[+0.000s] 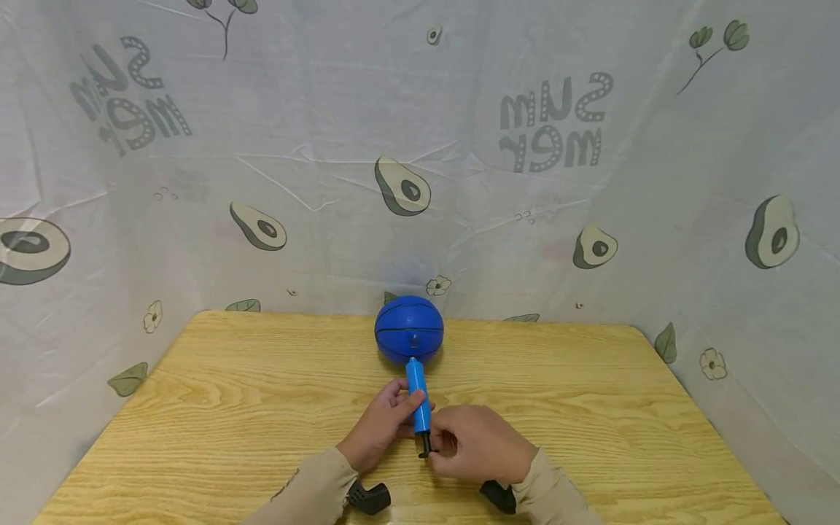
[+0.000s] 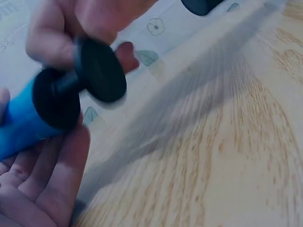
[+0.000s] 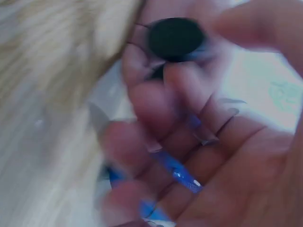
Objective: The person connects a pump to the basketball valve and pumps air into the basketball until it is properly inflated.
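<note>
A blue ball [image 1: 409,321] with black basketball lines rests near the table's far edge. In front of it is a light-blue hand pump [image 1: 417,394], its tip pointing at the ball; whether the tip enters the ball I cannot tell. My left hand [image 1: 383,421] grips the pump's barrel, thumb lying along the top. At the near end, the curled fingers of my right hand [image 1: 482,445] hold the black plunger, behind its round handle [image 2: 102,71]. A short length of plunger rod shows between handle and barrel. The right wrist view is blurred.
A light wooden table [image 1: 262,379] lies under both hands. Pale cloth [image 1: 315,131] printed with avocados and mirrored lettering hangs behind it and along both sides. Black wrist devices [image 1: 369,499] show below the sleeves.
</note>
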`<state>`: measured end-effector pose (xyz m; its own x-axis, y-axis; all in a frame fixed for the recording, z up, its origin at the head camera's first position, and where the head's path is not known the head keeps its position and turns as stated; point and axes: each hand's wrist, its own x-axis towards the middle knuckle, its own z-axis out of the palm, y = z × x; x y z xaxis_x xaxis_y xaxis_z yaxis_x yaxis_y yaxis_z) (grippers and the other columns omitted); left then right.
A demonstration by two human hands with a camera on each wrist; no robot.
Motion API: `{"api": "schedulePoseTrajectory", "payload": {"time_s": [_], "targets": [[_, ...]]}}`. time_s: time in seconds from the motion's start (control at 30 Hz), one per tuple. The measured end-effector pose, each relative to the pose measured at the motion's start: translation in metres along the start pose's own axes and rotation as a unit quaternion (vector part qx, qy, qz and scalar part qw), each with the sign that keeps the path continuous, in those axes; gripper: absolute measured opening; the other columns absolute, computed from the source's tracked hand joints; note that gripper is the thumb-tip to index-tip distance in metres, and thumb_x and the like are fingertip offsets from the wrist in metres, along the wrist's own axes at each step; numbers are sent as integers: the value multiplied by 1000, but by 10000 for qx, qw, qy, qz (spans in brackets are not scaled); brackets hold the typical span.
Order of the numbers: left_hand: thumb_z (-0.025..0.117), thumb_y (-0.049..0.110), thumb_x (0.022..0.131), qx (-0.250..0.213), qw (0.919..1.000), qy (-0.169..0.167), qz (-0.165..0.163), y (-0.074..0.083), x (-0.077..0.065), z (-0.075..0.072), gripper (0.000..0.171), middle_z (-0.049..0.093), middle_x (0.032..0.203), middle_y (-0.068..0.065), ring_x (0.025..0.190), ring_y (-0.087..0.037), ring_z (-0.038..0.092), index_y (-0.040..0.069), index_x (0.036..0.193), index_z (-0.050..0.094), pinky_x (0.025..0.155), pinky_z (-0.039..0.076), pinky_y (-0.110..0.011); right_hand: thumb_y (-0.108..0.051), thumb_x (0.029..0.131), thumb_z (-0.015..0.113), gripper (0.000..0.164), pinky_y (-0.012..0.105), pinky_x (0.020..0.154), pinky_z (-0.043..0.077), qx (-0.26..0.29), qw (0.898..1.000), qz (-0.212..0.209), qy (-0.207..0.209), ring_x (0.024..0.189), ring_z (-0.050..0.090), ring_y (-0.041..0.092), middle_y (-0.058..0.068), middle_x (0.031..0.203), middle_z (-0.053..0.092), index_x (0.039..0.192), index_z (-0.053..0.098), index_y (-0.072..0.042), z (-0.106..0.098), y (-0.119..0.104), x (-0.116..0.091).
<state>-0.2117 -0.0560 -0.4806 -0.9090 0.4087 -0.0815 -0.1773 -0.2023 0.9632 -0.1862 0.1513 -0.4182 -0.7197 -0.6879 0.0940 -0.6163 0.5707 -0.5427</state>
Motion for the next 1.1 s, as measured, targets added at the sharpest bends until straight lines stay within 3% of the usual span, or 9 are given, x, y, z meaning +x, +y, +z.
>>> {"api": "schedulePoseTrajectory", "payload": {"time_s": [0.23, 0.37, 0.47, 0.53, 0.67, 0.73, 0.83, 0.97, 1.1], "targets": [[55, 32, 109, 141, 9990, -369, 217, -1, 1, 2, 61, 63, 137, -23, 126, -30, 63, -8, 149, 31, 105, 53, -40, -46, 98, 71, 36, 25, 53, 46, 508, 9893, 1325, 335, 61, 55, 5, -9, 79, 60, 108, 62, -13, -10, -2, -1], [60, 30, 108, 1571, 9864, -476, 126, 13, -3, 0, 49, 71, 120, -13, 109, -25, 69, -2, 142, 47, 92, 58, -35, -25, 98, 75, 25, 27, 59, 48, 64, 9905, 1302, 445, 67, 56, 6, -6, 85, 64, 115, 68, -7, -13, 4, -1], [65, 28, 104, 3162, 9452, -651, 493, 38, -10, -5, 28, 74, 93, -3, 81, -17, 70, 7, 123, 65, 69, 57, -28, -17, 94, 78, 20, 27, 63, 46, -579, 9861, 1380, 727, 70, 52, 7, -5, 86, 62, 111, 74, -7, -18, 13, -2], [71, 23, 101, 4005, 9057, -398, 1333, 59, -16, -8, 17, 72, 84, 0, 73, -13, 67, 12, 114, 70, 62, 55, -27, -16, 92, 80, 21, 26, 63, 45, -929, 9813, 1400, 940, 70, 50, 8, -5, 87, 61, 110, 76, -7, -23, 20, -4], [79, 26, 94, 5320, 7947, 950, 2763, 91, -19, -25, 39, 69, 119, -6, 114, -22, 63, 14, 129, 66, 97, 54, -43, -16, 90, 82, 28, 26, 65, 47, -1190, 9784, 1233, 1159, 73, 50, 6, -4, 92, 62, 116, 76, -9, -28, 33, -4], [81, 36, 91, 5689, 7615, 1400, 2773, 95, -15, -39, 63, 55, 145, -10, 141, -32, 45, 15, 145, 55, 117, 36, -58, -16, 91, 81, 29, 27, 68, 49, -1154, 9800, 1172, 1124, 76, 52, 7, -4, 96, 63, 119, 75, -10, -28, 37, -3], [76, 54, 91, 5830, 7717, 1285, 2193, 91, -12, -55, 82, 38, 162, -13, 150, -40, 32, 20, 157, 43, 118, 31, -65, -14, 93, 80, 30, 33, 75, 54, -955, 9827, 1186, 1053, 86, 59, 10, -2, 106, 67, 121, 72, -11, -28, 42, -3], [69, 69, 89, 5866, 7843, 1077, 1710, 85, -12, -59, 83, 42, 159, -12, 143, -40, 44, 22, 154, 49, 105, 47, -63, -11, 95, 76, 26, 35, 75, 53, -517, 9862, 1297, 886, 86, 61, 13, -3, 106, 67, 119, 67, -14, -28, 45, -4], [77, 67, 82, 6002, 7675, 1221, 1891, 88, -13, -59, 79, 49, 150, -12, 144, -38, 42, 15, 138, 59, 111, 42, -62, -8, 96, 70, 30, 34, 73, 47, -141, 9884, 1377, 621, 84, 57, 14, -1, 109, 66, 125, 62, -13, -27, 43, 0]]}}
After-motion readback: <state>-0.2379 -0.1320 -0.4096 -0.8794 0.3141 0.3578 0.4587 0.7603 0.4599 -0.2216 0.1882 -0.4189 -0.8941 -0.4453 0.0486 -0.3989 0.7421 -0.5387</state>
